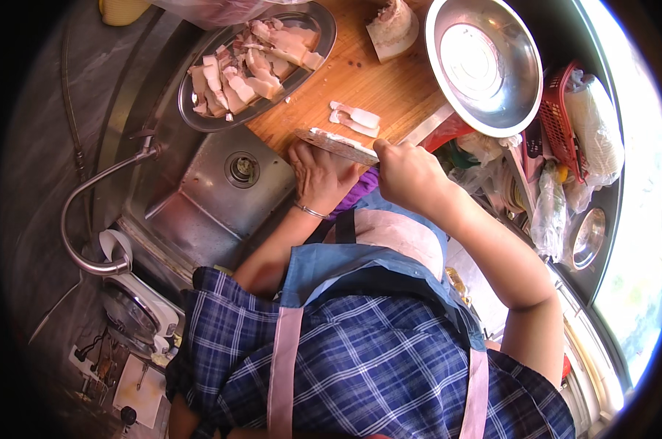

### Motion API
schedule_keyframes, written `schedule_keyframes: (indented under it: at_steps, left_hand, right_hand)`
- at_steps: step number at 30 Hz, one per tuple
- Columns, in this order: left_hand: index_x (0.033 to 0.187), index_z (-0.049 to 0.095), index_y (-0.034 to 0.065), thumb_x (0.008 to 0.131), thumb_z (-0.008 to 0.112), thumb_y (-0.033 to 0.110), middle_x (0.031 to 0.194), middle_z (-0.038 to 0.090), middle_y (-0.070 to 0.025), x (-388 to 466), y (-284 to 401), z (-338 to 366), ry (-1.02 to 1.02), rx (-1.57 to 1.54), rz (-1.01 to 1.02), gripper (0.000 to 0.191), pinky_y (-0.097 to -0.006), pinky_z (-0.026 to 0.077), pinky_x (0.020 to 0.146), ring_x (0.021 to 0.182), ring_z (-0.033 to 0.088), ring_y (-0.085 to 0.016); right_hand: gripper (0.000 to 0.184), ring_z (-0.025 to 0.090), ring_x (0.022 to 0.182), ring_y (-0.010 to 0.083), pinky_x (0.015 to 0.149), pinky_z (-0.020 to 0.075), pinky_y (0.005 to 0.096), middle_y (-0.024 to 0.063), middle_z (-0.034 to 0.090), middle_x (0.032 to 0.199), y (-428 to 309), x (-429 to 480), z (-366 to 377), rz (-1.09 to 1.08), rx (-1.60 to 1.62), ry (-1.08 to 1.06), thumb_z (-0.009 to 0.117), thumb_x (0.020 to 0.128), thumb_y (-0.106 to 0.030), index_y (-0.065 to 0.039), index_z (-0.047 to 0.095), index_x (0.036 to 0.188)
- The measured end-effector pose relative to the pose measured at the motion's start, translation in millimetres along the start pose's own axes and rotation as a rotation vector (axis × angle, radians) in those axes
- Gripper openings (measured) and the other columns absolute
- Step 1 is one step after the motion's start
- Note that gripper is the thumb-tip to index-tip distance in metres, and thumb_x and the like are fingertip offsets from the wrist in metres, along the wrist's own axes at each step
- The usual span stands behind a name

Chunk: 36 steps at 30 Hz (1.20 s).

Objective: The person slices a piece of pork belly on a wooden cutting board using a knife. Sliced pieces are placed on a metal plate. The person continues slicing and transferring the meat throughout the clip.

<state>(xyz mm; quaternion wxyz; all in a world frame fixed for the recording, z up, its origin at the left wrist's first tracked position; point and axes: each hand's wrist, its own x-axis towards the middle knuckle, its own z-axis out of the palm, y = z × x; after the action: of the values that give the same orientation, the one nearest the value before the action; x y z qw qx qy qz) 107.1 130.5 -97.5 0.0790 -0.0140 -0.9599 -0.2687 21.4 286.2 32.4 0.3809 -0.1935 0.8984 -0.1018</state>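
My right hand (pixel 413 171) grips the handle of a broad kitchen knife (pixel 339 147), whose blade lies across the near edge of the wooden cutting board (pixel 303 110). Right behind the blade, my left hand (pixel 321 174) rests at the board's edge, on what seems to be a piece of pork largely hidden by blade and fingers. White fatty meat shows along the blade's top. Just beyond it lie a couple of pork slices (pixel 358 118). An oval metal platter (pixel 191 118) at the upper left bears many slices of pork belly (pixel 243 77). A larger pork chunk (pixel 394 33) sits at the board's far side.
A steel sink (pixel 204 192) with a curved faucet (pixel 70 219) lies left of the board. At the upper right a metal bowl (pixel 484 66) overhangs the board's corner. Beyond it stands a red plastic basket (pixel 556 104) beside bagged items. A purple cloth (pixel 358 192) is near my left wrist.
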Motion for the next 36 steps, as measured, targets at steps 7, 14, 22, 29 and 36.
schedule_keyframes:
  at_steps: [7, 14, 22, 29, 36]
  left_hand:
    - [0.122, 0.042, -0.0108, 0.079, 0.064, 0.056, 0.114, 0.040, -0.0370, -0.4, -1.9, -0.6, 0.004, -0.047, 0.005, 0.083, -0.0617, 0.036, 0.093, 0.105, 0.040, -0.054]
    - [0.120, 0.042, -0.0152, 0.080, 0.061, 0.061, 0.114, 0.039, -0.0408, -2.7, -5.7, 7.8, 0.026, 0.048, 0.002, 0.088, -0.0639, 0.035, 0.094, 0.103, 0.039, -0.057]
    - [0.126, 0.038, -0.0138, 0.073, 0.071, 0.054, 0.117, 0.038, -0.0385, 1.0, -9.0, -1.7, -0.036, 0.061, 0.037, 0.092, -0.0627, 0.034, 0.095, 0.106, 0.038, -0.056]
    - [0.135, 0.040, -0.0025, 0.065, 0.080, 0.047, 0.123, 0.037, -0.0342, 1.1, 3.1, -7.8, -0.029, 0.117, 0.280, 0.094, -0.0581, 0.034, 0.095, 0.105, 0.039, -0.052]
    - [0.113, 0.057, 0.0047, 0.079, 0.073, 0.030, 0.113, 0.049, -0.0186, 14.6, 2.0, -25.4, -0.043, -0.168, 0.178, 0.045, -0.0488, 0.035, 0.094, 0.108, 0.044, -0.038]
  right_hand:
    - [0.024, 0.071, 0.082, 0.0378, 0.070, 0.0573, 0.0453, 0.0226, 0.070, 0.085, -10.5, 13.7, -2.8, 0.073, 0.024, -0.103, 0.063, 0.083, -0.013, 0.002, 0.058, 0.101]
    - [0.025, 0.071, 0.082, 0.0374, 0.071, 0.0576, 0.0451, 0.0239, 0.069, 0.088, -10.2, 35.0, 14.9, 0.018, 0.032, -0.025, 0.060, 0.083, -0.013, 0.001, 0.057, 0.103]
    - [0.026, 0.071, 0.086, 0.0354, 0.073, 0.0579, 0.0426, 0.0234, 0.069, 0.093, -14.6, 32.8, 24.5, -0.008, 0.014, 0.042, 0.060, 0.083, -0.014, 0.003, 0.062, 0.103]
    - [0.027, 0.071, 0.082, 0.0387, 0.073, 0.0578, 0.0448, 0.0250, 0.068, 0.088, -22.3, 31.5, 42.6, 0.016, 0.039, 0.237, 0.064, 0.079, -0.014, 0.002, 0.059, 0.101]
    - [0.018, 0.065, 0.079, 0.0447, 0.072, 0.0519, 0.0472, 0.0294, 0.063, 0.077, 22.0, 6.7, 41.6, -0.021, 0.531, 0.532, 0.060, 0.077, -0.011, 0.005, 0.060, 0.084]
